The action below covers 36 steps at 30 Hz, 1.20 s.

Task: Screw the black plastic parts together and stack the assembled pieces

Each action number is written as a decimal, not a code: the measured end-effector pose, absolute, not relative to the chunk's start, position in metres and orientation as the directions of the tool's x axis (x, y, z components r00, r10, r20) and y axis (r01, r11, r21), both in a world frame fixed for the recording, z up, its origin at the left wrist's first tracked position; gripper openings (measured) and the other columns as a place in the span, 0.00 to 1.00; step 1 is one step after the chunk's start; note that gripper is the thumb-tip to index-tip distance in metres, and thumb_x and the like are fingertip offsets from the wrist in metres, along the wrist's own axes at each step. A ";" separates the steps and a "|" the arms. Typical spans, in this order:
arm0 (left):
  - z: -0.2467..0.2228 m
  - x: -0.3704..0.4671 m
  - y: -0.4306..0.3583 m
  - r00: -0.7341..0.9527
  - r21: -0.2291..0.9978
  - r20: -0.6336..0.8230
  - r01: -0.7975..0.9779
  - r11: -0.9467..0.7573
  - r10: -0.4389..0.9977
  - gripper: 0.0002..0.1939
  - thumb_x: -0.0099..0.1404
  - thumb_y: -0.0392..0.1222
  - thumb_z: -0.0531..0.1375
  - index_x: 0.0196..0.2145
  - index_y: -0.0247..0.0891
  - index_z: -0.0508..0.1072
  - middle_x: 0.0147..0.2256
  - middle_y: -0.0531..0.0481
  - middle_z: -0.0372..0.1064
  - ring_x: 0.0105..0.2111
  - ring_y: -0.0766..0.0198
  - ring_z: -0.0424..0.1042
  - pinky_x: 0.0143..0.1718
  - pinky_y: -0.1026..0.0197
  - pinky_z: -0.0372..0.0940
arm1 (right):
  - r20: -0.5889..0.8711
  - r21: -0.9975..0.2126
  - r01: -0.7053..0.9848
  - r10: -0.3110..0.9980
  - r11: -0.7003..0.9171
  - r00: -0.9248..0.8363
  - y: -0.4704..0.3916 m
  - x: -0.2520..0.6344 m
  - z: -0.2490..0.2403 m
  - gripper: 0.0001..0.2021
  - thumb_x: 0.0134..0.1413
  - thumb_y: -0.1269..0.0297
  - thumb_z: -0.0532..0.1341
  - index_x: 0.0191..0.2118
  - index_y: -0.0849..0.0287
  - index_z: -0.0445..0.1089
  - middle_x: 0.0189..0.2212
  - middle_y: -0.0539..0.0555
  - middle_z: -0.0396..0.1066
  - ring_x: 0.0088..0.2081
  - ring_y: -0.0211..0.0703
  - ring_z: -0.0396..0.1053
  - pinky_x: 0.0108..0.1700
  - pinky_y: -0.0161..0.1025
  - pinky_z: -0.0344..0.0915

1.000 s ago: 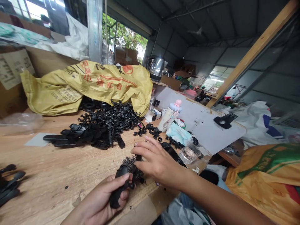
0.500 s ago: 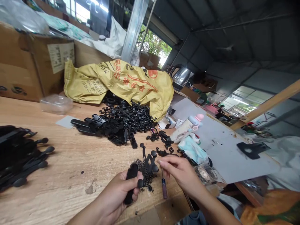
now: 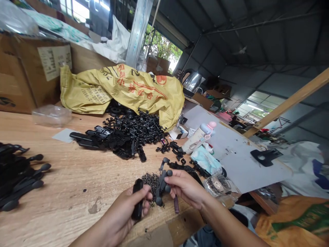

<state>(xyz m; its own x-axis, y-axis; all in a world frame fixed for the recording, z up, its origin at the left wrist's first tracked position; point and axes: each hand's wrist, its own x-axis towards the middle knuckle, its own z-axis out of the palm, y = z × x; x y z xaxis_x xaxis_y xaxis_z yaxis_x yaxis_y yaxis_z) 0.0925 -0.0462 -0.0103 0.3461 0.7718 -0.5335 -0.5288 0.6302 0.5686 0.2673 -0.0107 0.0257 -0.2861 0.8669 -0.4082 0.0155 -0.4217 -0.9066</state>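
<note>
My left hand (image 3: 128,207) is closed around a black oblong part (image 3: 138,199), thumb across it. My right hand (image 3: 189,188) pinches a black bracket with round ends (image 3: 161,183), and a screwdriver with a purple handle (image 3: 176,204) hangs below its fingers. Under and between the hands lies a heap of tiny dark screws (image 3: 151,180), partly covered by the bracket. Beyond them a large pile of black parts (image 3: 144,128) sits on the wooden table (image 3: 64,181).
More black brackets (image 3: 20,175) lie at the left edge. A yellow sack (image 3: 123,87) covers the pile's back, beside a cardboard box (image 3: 28,75) and a clear plastic tray (image 3: 52,115). To the right are a bottle (image 3: 196,137), a blue-white packet (image 3: 206,159) and a clear box (image 3: 217,184).
The bracket has come away from my left hand and is now in my right fingers. My left hand still holds the oblong part. The view has shifted slightly to the right.
</note>
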 end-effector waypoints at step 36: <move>-0.012 0.094 -0.040 0.372 0.368 -0.522 -0.713 0.596 0.768 0.09 0.58 0.32 0.57 0.37 0.27 0.72 0.30 0.39 0.73 0.28 0.63 0.74 0.33 0.63 0.71 | -0.549 -0.815 0.025 0.759 -0.579 -0.351 -0.031 0.261 0.019 0.18 0.32 0.57 0.69 0.19 0.62 0.59 0.10 0.43 0.58 0.10 0.25 0.52 0.13 0.25 0.45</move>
<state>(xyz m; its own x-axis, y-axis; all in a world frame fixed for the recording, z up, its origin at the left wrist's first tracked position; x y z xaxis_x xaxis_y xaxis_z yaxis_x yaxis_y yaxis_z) 0.0940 -0.0399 -0.0123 0.3724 0.7676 -0.5216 -0.7133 0.5963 0.3683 0.2606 -0.0313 0.0188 -0.3506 0.7587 -0.5491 0.0247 -0.5786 -0.8152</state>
